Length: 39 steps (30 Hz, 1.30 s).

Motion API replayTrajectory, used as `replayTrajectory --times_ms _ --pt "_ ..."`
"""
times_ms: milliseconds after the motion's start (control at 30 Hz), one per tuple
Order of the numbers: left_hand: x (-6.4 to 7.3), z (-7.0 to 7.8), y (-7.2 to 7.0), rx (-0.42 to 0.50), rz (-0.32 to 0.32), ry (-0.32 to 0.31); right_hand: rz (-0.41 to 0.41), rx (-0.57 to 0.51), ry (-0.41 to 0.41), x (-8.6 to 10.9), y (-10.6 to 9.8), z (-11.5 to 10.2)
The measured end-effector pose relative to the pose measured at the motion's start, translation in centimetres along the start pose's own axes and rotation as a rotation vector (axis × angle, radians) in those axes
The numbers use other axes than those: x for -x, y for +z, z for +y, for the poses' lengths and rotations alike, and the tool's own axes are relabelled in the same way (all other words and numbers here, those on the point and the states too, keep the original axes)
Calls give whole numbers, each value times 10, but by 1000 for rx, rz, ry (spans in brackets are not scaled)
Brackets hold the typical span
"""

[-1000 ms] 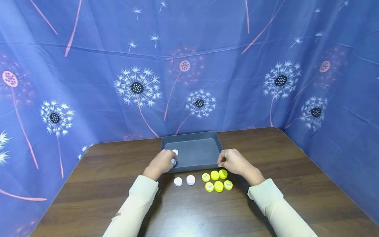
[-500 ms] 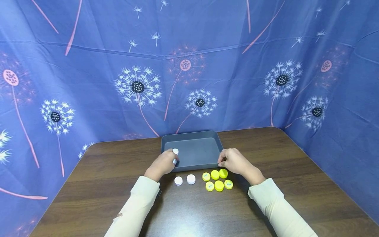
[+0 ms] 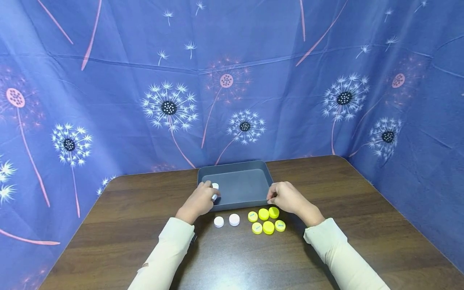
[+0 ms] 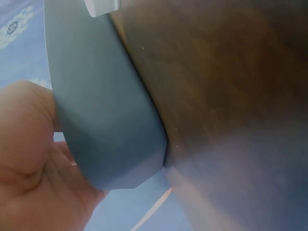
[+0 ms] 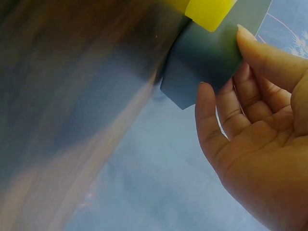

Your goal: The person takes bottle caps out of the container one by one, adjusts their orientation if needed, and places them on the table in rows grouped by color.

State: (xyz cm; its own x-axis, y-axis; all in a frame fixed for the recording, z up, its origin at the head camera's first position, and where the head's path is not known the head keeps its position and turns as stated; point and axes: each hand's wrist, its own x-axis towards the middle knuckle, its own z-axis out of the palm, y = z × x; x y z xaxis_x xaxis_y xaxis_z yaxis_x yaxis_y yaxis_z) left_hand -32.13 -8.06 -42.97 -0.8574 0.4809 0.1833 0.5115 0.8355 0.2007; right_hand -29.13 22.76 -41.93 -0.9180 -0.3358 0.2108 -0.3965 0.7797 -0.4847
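A dark grey tray [image 3: 239, 185] lies at the back of the wooden table. My left hand [image 3: 198, 201] reaches over its front left corner, fingers around a white bottle cap [image 3: 214, 197] partly hidden beneath them. Just beyond sits a second white cap [image 3: 215, 186] inside the tray. In the left wrist view the thumb and fingers of the left hand [image 4: 33, 159] disappear behind the tray wall [image 4: 101, 106]. My right hand [image 3: 288, 198] holds the tray's front right corner; the right wrist view shows its thumb [image 5: 269, 57] against the wall and other fingers partly behind the rim.
On the table in front of the tray are two more white caps, one smaller [image 3: 218, 222] and one larger [image 3: 234, 220]. To their right several yellow caps [image 3: 268, 227] form two rows, some with blue writing. A blue dandelion-print curtain [image 3: 232, 80] hangs behind the table.
The left hand shifts slightly right, the cap beneath its fingers moving a little with it, and its fingers look more spread. The right hand keeps its place on the tray corner.
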Motion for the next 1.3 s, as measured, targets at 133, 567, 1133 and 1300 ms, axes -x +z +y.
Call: replayTrajectory --times_ms 133,567,1133,1300 --pt "6 0 -1 53 35 11 -3 -1 1 0 1 0" --pt "27 15 -24 294 107 41 -15 18 1 -2 -1 1" --pt "38 51 -26 374 13 268 -22 5 -4 -1 0 2" --pt "37 59 -19 334 -1 325 -13 -2 -18 -1 -1 2"
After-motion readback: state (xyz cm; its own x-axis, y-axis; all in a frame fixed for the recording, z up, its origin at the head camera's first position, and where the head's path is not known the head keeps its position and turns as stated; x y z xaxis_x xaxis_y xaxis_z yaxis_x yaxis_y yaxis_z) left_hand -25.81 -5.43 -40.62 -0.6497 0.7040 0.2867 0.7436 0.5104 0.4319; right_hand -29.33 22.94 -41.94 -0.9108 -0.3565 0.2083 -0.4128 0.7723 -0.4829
